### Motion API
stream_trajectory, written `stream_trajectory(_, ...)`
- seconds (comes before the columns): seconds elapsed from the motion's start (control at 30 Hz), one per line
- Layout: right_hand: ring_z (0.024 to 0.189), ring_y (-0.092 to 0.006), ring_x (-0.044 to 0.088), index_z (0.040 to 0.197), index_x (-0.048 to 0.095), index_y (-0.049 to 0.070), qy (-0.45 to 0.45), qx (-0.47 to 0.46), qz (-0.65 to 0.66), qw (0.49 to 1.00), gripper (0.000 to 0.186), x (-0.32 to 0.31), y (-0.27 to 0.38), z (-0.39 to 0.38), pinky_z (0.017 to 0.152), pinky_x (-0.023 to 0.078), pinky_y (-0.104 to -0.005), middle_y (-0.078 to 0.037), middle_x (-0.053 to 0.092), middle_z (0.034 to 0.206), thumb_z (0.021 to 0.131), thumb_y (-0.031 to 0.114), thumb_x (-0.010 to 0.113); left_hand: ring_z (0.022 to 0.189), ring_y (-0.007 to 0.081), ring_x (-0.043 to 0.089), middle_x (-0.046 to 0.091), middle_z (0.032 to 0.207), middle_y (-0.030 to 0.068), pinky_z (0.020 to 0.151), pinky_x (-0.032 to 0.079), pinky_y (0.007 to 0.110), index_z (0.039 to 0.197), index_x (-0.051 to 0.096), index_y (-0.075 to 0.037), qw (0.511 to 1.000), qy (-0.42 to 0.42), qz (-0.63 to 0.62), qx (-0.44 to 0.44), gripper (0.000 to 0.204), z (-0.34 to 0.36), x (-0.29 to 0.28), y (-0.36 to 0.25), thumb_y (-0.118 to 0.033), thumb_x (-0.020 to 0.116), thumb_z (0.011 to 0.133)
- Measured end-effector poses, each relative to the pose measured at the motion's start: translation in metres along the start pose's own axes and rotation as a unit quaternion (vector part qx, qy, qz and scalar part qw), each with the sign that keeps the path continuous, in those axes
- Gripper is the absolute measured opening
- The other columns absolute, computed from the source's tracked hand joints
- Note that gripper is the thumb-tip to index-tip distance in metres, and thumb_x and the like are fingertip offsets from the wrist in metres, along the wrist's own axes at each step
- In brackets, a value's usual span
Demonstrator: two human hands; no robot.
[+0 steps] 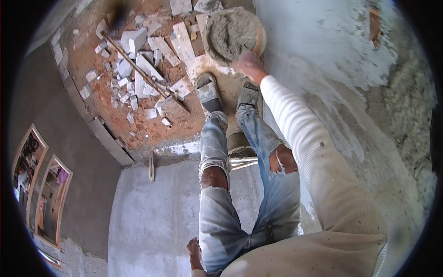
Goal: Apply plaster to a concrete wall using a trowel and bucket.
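Note:
My right hand (249, 64), at the end of a white ribbed sleeve, reaches to the near rim of a round bucket (221, 32) of wet grey mortar, its fingers closed on something I cannot make out. An orange-brown strip (259, 39) shows at the bucket's right side, beyond the hand. My left hand (194, 248) is low beside my left thigh, fingers curled; whatever they hold is hidden. My sandalled feet (207, 92) stand just below the bucket on a dusty, mortar-stained surface.
Broken white blocks (137, 39), board pieces (183, 40) and a long stick (138, 69) lie on reddish ground at upper left. A dark rendered wall (83, 180) with framed openings (50, 203) stands left, a rough plastered surface (387, 129) right. A round object (240, 141) shows between my legs.

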State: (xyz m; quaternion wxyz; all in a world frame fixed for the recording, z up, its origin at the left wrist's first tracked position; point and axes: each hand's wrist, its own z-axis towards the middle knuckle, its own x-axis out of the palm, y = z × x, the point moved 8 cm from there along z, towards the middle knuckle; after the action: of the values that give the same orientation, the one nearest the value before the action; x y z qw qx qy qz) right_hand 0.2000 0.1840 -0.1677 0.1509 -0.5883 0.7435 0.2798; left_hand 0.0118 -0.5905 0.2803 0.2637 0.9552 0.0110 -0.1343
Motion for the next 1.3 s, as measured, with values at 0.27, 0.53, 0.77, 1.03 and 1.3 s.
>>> stream_trajectory(0.27,0.094,-0.0486,0.067,0.11,0.064,-0.008,-0.176,-0.092,0.199,0.96,0.041,0.017,0.007,-0.049,0.086,0.053,-0.0503,-0.031,0.069,0.101,0.087,0.026,0.061,0.095,0.021,0.067,0.073,0.11,0.0121,0.085,0.054,0.035,0.124,0.069,0.0,0.99,0.002,-0.096,0.107,0.038,0.003,0.03,0.017,-0.026,0.059,0.099)
stream_trajectory(0.53,0.091,-0.0474,0.067,0.106,0.063,-0.002,-0.255,-0.082,0.074,0.961,0.033,-0.161,-0.013,-0.19,0.084,0.052,-0.0534,-0.026,0.07,0.087,0.094,0.027,0.055,0.093,0.0194,0.068,0.074,0.105,0.0102,0.084,0.055,0.034,0.119,0.07,0.003,0.948,0.064,-0.181,0.253,0.034,0.035,0.041,-0.107,-0.023,0.056,0.102)
stream_trajectory(0.77,0.084,-0.048,0.066,0.112,0.061,0.001,-0.302,-0.068,0.019,0.951,0.037,-0.321,0.046,-0.4,0.083,0.051,-0.0555,-0.025,0.068,0.08,0.093,0.033,0.059,0.088,0.0224,0.068,0.072,0.103,0.0105,0.073,0.055,0.036,0.13,0.063,-0.006,0.913,0.102,-0.251,0.303,0.038,0.007,-0.022,-0.258,-0.027,0.048,0.103)
stream_trajectory(1.03,0.063,-0.0134,0.066,0.105,0.067,0.003,0.203,-0.106,0.42,0.878,0.04,-0.338,0.048,-0.544,0.052,0.052,-0.0319,-0.006,0.067,0.074,0.091,0.04,0.074,0.103,0.0213,0.066,0.069,0.116,0.009,0.087,0.051,0.036,0.136,0.059,-0.01,0.88,0.039,-0.294,0.371,0.042,-0.095,-0.124,-0.383,-0.034,0.055,0.102)
stream_trajectory(1.3,0.046,-0.0082,0.05,0.097,0.07,0.007,-0.368,0.054,0.371,0.851,0.015,-0.45,-0.154,-0.659,0.041,0.041,-0.0257,0.001,0.059,0.064,0.099,0.011,0.056,0.078,0.0175,0.065,0.067,0.098,0.0069,0.068,0.054,0.033,0.112,0.064,-0.009,0.914,0.017,-0.309,0.262,0.023,-0.039,-0.119,-0.272,-0.029,0.06,0.1)
